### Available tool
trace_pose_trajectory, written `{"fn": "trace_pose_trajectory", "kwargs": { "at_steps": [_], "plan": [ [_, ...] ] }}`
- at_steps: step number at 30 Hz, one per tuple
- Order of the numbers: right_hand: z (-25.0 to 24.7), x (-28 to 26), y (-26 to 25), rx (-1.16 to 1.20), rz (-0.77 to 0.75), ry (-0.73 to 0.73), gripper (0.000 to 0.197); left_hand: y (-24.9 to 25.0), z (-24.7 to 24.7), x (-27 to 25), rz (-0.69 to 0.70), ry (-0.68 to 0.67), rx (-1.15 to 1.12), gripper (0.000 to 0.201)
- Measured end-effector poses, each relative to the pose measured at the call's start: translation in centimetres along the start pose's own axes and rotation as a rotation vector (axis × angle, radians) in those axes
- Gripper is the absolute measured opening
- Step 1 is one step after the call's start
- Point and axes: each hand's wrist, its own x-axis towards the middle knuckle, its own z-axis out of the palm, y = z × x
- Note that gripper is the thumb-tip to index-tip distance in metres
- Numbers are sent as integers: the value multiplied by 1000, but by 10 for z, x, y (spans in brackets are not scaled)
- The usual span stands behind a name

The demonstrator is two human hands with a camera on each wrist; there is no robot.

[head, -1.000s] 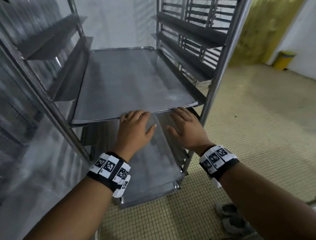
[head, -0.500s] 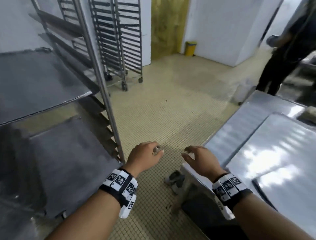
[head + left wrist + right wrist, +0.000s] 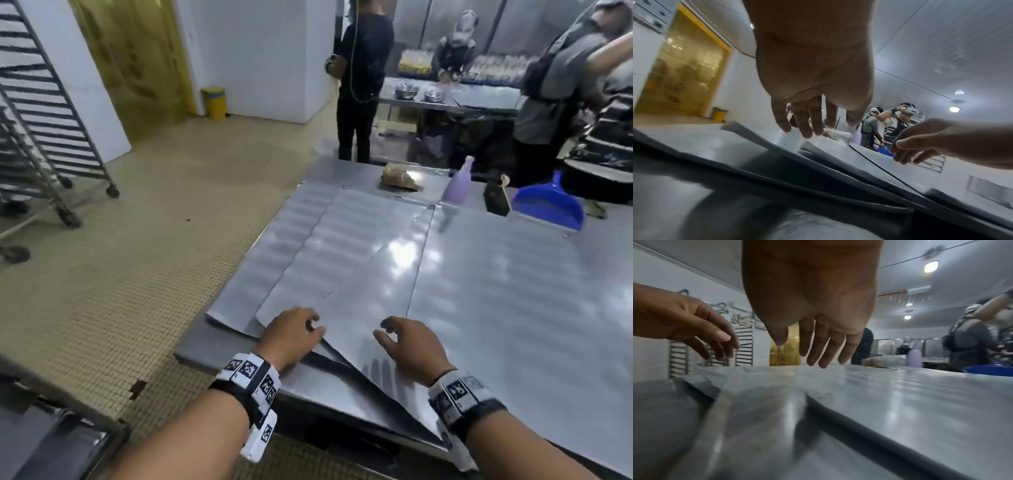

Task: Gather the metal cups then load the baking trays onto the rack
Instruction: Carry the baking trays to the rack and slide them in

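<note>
Several flat metal baking trays [image 3: 356, 260] lie overlapped and askew on a steel table [image 3: 513, 308]. My left hand [image 3: 291, 334] hovers over the near left corner of the top tray, fingers loosely bent and holding nothing. My right hand [image 3: 407, 342] hovers over the tray's near edge a little to the right, fingers relaxed and also empty. In the left wrist view the left hand [image 3: 813, 116] hangs above the stacked tray edges [image 3: 777, 146]. In the right wrist view the right hand [image 3: 818, 345] hangs above the tray surface [image 3: 859, 394]. No metal cups are in view.
A wheeled tray rack [image 3: 44, 130] stands at the far left on the tiled floor. At the table's far end are a bagged item [image 3: 399, 176], a lilac bottle [image 3: 459, 183] and a blue dustpan [image 3: 548, 205]. Several people [image 3: 363, 75] work beyond; a yellow bin [image 3: 214, 102] stands by the wall.
I have turned from the rack, where both hands pushed a tray onto its rails, to the steel table. Both hands now hover over the tray stack's near edge.
</note>
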Motion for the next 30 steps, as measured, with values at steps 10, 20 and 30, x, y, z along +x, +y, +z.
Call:
{"fn": "trace_pose_trajectory", "kwargs": {
  "at_steps": [10,20,30],
  "plan": [
    [-13,-45,116,4,362,57,39,71,58,66,147,-196,88,41],
    [-16,-56,165,59,524,89,38,122,121,117,300,-432,83,50],
    [-32,-117,225,96,795,243,37,123,144,159,320,-464,166,43]
  ]
}}
